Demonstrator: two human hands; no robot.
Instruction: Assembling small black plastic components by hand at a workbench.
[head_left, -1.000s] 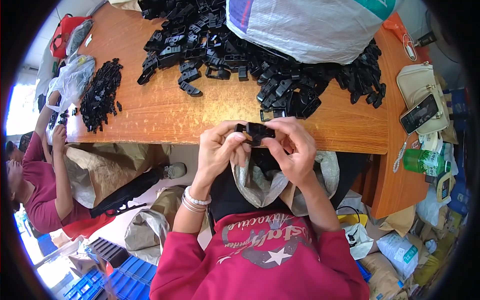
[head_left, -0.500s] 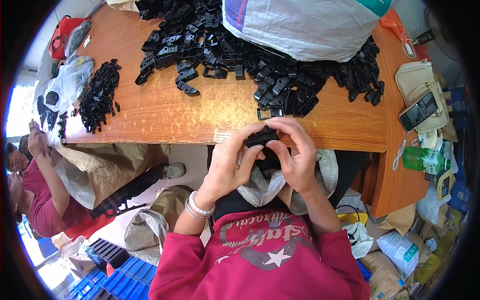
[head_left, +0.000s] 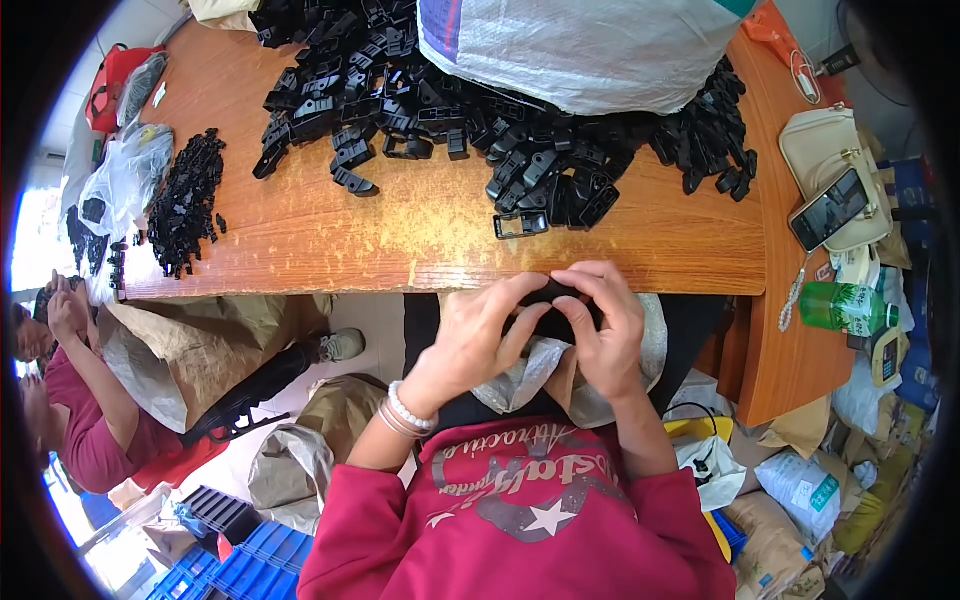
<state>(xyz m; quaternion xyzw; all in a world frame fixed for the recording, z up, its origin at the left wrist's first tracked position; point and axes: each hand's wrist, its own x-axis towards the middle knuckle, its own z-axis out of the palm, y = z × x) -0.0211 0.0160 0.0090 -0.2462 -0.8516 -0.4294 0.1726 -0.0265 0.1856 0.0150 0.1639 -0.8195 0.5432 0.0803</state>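
Observation:
Just off the table's front edge, my left hand and my right hand pinch a small black plastic part between thumbs and fingertips. Most of that part is covered by the fingers, so its shape is hard to read. Below the hands, a whitish woven sack lies with its mouth open at my lap. A black rectangular plastic housing rests on the table beyond my fingertips. Behind it spreads a large heap of similar black plastic housings.
A big white woven bag stands in the heap. Tiny black pieces are piled at the table's left beside a clear plastic bag. At right are a phone, a cream handbag and a green bottle. Another person sits at left.
Both hands, still together, have come slightly nearer to me. My fingers now cover more of the black plastic part. The whole view has shifted a little.

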